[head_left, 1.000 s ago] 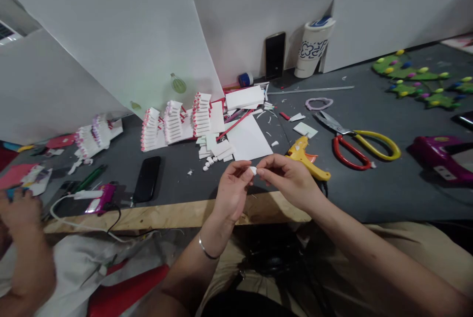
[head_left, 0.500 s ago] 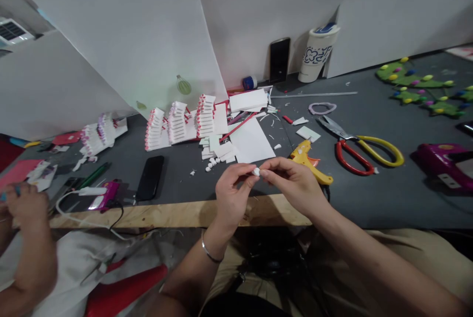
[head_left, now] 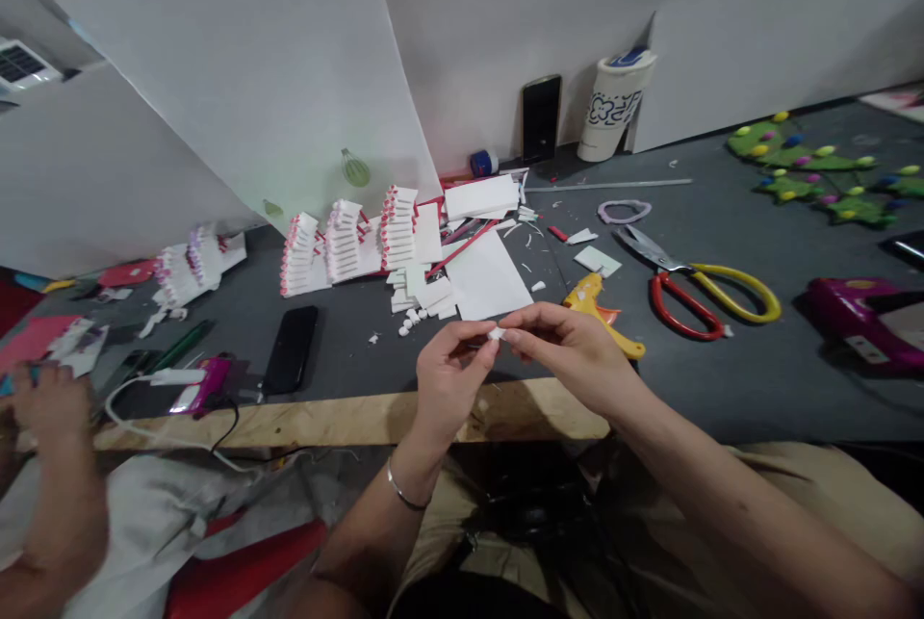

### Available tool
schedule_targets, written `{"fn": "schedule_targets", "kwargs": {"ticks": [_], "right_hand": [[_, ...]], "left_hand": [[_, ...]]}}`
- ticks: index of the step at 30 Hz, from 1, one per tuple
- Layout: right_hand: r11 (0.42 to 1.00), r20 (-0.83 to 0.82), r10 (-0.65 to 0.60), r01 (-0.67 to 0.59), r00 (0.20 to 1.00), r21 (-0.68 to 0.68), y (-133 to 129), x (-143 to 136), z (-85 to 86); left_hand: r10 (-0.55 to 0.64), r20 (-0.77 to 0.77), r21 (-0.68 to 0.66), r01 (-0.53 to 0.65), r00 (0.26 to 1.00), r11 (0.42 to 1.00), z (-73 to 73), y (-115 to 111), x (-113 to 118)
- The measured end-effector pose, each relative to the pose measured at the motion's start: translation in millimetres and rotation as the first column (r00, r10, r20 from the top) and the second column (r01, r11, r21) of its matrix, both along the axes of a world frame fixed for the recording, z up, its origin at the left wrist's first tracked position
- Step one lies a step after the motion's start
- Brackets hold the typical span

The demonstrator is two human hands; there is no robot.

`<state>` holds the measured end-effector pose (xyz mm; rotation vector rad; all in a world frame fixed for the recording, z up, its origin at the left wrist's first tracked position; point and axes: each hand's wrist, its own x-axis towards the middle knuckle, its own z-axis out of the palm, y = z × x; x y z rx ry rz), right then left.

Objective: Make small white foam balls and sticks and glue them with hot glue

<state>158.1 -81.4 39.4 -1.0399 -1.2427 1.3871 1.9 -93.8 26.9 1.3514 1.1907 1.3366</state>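
Note:
Between their fingertips, my left hand [head_left: 453,369] and my right hand [head_left: 570,349] pinch a small white piece [head_left: 497,334], perhaps foam or paper; its exact kind is too small to tell. Both hands hover above the table's wooden front edge [head_left: 303,419]. Just beyond my left hand lie small white rolled bits [head_left: 413,319] and a stack of white strips [head_left: 433,296]. A white sheet [head_left: 491,277] is spread behind my hands. To the right of my right hand rests a yellow glue gun [head_left: 603,316], partly hidden by that hand.
Scissors [head_left: 682,277] with red and yellow handles lie at right, near a purple device [head_left: 866,321]. White cards with pink-tipped sticks [head_left: 346,239] stand at the back left. A black phone [head_left: 290,349] lies left. A white cup [head_left: 613,109] stands behind. A co-worker's hand [head_left: 54,398] is far left.
The white piece has turned slightly between my fingertips and looks more angular. My hands otherwise stay in nearly the same place; the whole view has shifted a little.

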Motion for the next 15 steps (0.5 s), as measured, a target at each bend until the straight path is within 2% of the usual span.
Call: {"fn": "schedule_targets", "kwargs": {"ticks": [3,8,15], "right_hand": [[0.999,-0.029,0.038,-0.039,0.999,-0.023,1.3,2.3,1.2],[0.998,-0.015,0.059,-0.059,0.998,-0.024,2.7,4.1,0.7],[0.999,0.061,0.029,-0.03,0.998,0.018,2.4,2.2,2.5]], "left_hand": [[-0.061,0.15,-0.137,0.082,0.987,0.987,-2.3,3.9,-1.8],[-0.087,0.31,-0.273,0.177,0.947,0.946,3.4,6.2,-1.4],[-0.056,0.449,-0.366,0.241,0.892,0.899,7.6,8.6,1.1]]}}
